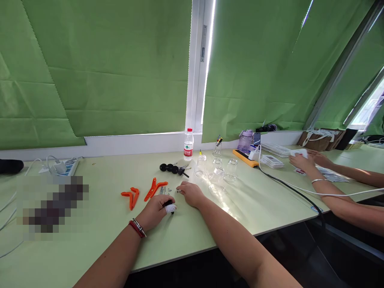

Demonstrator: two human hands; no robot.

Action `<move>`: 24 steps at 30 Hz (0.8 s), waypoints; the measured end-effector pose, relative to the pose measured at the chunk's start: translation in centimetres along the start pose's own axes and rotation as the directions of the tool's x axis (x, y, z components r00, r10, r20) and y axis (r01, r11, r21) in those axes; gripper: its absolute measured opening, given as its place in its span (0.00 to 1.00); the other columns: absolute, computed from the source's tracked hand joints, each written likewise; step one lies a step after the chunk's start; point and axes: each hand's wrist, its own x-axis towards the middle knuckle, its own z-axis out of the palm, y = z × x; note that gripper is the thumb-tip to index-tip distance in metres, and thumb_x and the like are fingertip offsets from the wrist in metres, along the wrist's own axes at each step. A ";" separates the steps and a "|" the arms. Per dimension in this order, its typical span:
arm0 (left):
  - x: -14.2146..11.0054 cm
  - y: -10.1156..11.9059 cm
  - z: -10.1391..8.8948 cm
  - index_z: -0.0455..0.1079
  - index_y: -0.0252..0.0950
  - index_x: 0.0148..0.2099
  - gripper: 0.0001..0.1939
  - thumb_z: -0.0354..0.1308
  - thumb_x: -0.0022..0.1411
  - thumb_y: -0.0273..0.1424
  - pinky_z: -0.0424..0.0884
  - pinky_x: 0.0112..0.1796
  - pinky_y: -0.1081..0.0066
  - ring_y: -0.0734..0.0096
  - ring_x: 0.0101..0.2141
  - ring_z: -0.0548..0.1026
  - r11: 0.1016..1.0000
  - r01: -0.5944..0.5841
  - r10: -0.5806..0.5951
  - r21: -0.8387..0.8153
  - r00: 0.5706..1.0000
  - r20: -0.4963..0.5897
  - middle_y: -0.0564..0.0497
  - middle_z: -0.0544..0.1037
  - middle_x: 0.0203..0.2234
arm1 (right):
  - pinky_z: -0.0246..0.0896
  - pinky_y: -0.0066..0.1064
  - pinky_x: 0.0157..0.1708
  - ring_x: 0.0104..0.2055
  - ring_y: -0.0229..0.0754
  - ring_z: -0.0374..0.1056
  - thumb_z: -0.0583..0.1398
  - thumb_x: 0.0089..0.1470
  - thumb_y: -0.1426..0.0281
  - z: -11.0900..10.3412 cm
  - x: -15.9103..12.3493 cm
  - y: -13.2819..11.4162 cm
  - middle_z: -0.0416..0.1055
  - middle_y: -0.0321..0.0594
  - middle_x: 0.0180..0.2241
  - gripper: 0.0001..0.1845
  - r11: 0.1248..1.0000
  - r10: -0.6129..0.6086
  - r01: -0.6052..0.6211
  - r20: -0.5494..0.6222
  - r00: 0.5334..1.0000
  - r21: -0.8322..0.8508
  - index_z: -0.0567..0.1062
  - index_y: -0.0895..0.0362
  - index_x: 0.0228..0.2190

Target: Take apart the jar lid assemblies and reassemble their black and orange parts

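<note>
1. Currently, the small black piece (168, 203) sits just below the middle of the frame, in your left hand (155, 211), whose fingers are clamped on it; a white wrap (171, 208) shows at your thumb.
2. Your right hand (192, 195) rests beside it, fingertips at a small metal spring (179, 191); you cannot tell from here whether they pinch it.
3. Left of your hands lie orange clamp parts (131, 197), with metal pins (162, 191) nearer centre.
4. Above these sit black knobs (169, 168); clear glasses (218, 174) stand right of centre on the bench (102, 224).
5. At the frame's right edge, another person's hands (302, 162) hold something white (299, 153).
</note>
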 end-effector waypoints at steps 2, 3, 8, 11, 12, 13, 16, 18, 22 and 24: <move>0.0 0.0 -0.1 0.73 0.40 0.37 0.10 0.51 0.61 0.35 0.69 0.38 0.65 0.67 0.34 0.71 0.999 -0.021 0.021 0.042 1.000 -0.002 0.52 0.77 0.31 | 0.58 0.29 0.36 0.41 0.41 0.68 0.52 0.58 0.74 0.0 -0.2 -0.5 0.69 0.39 0.44 0.22 1.000 -0.024 0.024 0.010 1.000 -0.013 0.72 0.46 0.51; 0.0 -0.1 -0.1 0.73 0.40 0.39 0.11 0.50 0.62 0.35 0.69 0.39 0.64 0.66 0.35 0.72 0.998 -0.027 0.027 0.061 1.000 -0.004 0.52 0.77 0.32 | 0.58 0.29 0.36 0.40 0.41 0.68 0.51 0.58 0.74 0.0 -0.3 -0.7 0.69 0.38 0.44 0.23 0.999 -0.034 0.034 0.017 0.999 -0.019 0.70 0.45 0.52; 0.1 -0.7 0.0 0.74 0.43 0.47 0.15 0.48 0.64 0.35 0.69 0.46 0.58 0.63 0.44 0.73 0.990 -0.044 0.047 0.130 0.999 -0.023 0.50 0.79 0.42 | 0.57 0.30 0.35 0.39 0.41 0.68 0.52 0.58 0.73 -0.1 -0.6 -1.1 0.68 0.39 0.42 0.22 0.996 -0.089 0.090 0.050 0.995 -0.013 0.71 0.44 0.51; 0.1 -0.7 0.0 0.73 0.41 0.49 0.16 0.48 0.64 0.35 0.68 0.48 0.57 0.61 0.46 0.73 0.986 -0.044 0.049 0.163 0.998 -0.026 0.48 0.78 0.44 | 0.57 0.30 0.37 0.40 0.40 0.67 0.51 0.58 0.73 -0.2 -0.5 -1.2 0.68 0.38 0.42 0.19 0.997 -0.072 0.070 0.030 0.997 0.039 0.74 0.46 0.46; 0.1 -0.7 0.0 0.73 0.41 0.50 0.17 0.48 0.65 0.35 0.68 0.48 0.56 0.60 0.47 0.73 0.984 -0.042 0.047 0.171 0.999 -0.026 0.47 0.78 0.45 | 0.57 0.30 0.37 0.40 0.40 0.67 0.51 0.58 0.74 -0.2 -0.5 -1.2 0.69 0.38 0.42 0.18 0.996 -0.061 0.060 0.017 0.998 0.066 0.74 0.46 0.45; 0.1 -0.8 0.0 0.73 0.41 0.50 0.17 0.48 0.65 0.35 0.69 0.48 0.56 0.60 0.47 0.73 0.983 -0.040 0.045 0.177 0.999 -0.025 0.47 0.78 0.45 | 0.57 0.30 0.38 0.40 0.40 0.67 0.52 0.58 0.74 -0.2 -0.4 -1.1 0.69 0.37 0.42 0.18 0.994 -0.051 0.050 0.002 0.999 0.096 0.74 0.47 0.44; 0.2 -0.9 0.0 0.72 0.41 0.51 0.17 0.48 0.65 0.35 0.69 0.49 0.55 0.59 0.47 0.73 0.982 -0.042 0.048 0.184 0.999 -0.025 0.47 0.78 0.45 | 0.57 0.30 0.39 0.39 0.39 0.66 0.54 0.54 0.77 -0.3 -0.3 -0.8 0.70 0.36 0.39 0.16 0.978 -0.012 0.017 -0.023 1.000 0.208 0.74 0.50 0.41; 0.2 -1.0 0.0 0.72 0.41 0.51 0.17 0.48 0.64 0.35 0.68 0.49 0.55 0.59 0.48 0.73 0.983 -0.045 0.050 0.179 0.998 -0.026 0.47 0.78 0.46 | 0.58 0.29 0.38 0.37 0.37 0.65 0.56 0.52 0.78 -0.4 -0.2 -0.5 0.71 0.35 0.37 0.15 0.951 0.021 -0.011 -0.029 0.999 0.310 0.73 0.52 0.40; 0.2 -0.8 0.0 0.73 0.40 0.50 0.16 0.49 0.63 0.34 0.69 0.48 0.56 0.59 0.47 0.73 0.988 -0.042 0.047 0.150 0.999 -0.028 0.46 0.78 0.44 | 0.59 0.27 0.33 0.30 0.34 0.63 0.57 0.50 0.79 -0.8 -0.4 0.0 0.69 0.33 0.32 0.09 0.809 0.088 -0.078 0.011 0.996 0.582 0.70 0.55 0.34; 0.2 -0.6 0.2 0.73 0.39 0.49 0.15 0.51 0.62 0.34 0.70 0.48 0.57 0.59 0.46 0.73 0.991 -0.023 0.027 0.129 0.999 -0.033 0.46 0.78 0.43 | 0.59 0.26 0.29 0.26 0.33 0.61 0.56 0.49 0.80 -1.0 -0.5 0.1 0.68 0.32 0.29 0.09 0.688 0.111 -0.138 0.085 0.990 0.713 0.68 0.56 0.32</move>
